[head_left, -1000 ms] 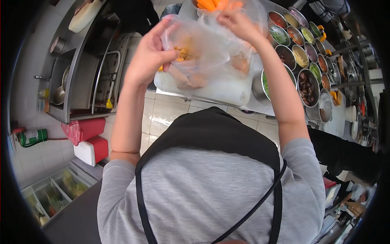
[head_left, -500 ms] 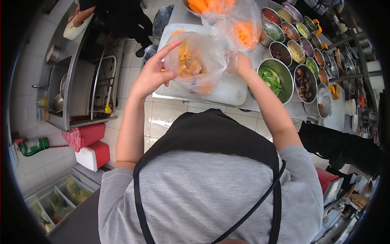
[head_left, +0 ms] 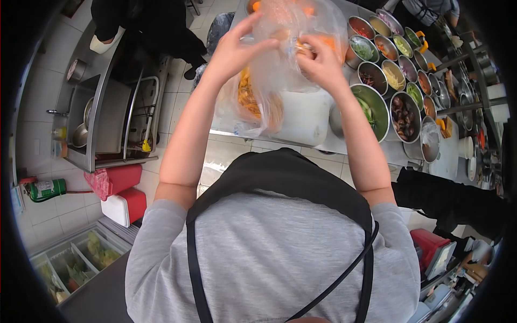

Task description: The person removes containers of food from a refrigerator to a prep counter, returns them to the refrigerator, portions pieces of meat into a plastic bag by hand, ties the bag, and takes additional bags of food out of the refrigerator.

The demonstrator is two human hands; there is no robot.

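Note:
My right hand (head_left: 323,63) pinches the gathered upper part of a clear plastic bag (head_left: 269,81) above the white cutting board (head_left: 307,116). Orange-yellow pieces (head_left: 247,97) show through its lower left side; I cannot tell what they are. At the bag's upper left, my left hand (head_left: 235,51) has its thumb and fingers spread apart, with the fingertips close to the plastic. Whether they touch it is unclear. Behind, another clear bag (head_left: 336,24) with orange shreds is partly hidden by my right hand and the first bag.
Several metal bowls of cut vegetables (head_left: 396,75) crowd the table's right side, with leafy greens (head_left: 363,107) nearest my right forearm. A metal sink (head_left: 81,121) stands at left. One person (head_left: 148,32) stands beyond it, and another's dark-clothed leg (head_left: 447,196) is at right.
My left hand has moved up and right over the bag. My right hand has come up and left, now pinching the bag's top. The bag's upper part is pulled upward.

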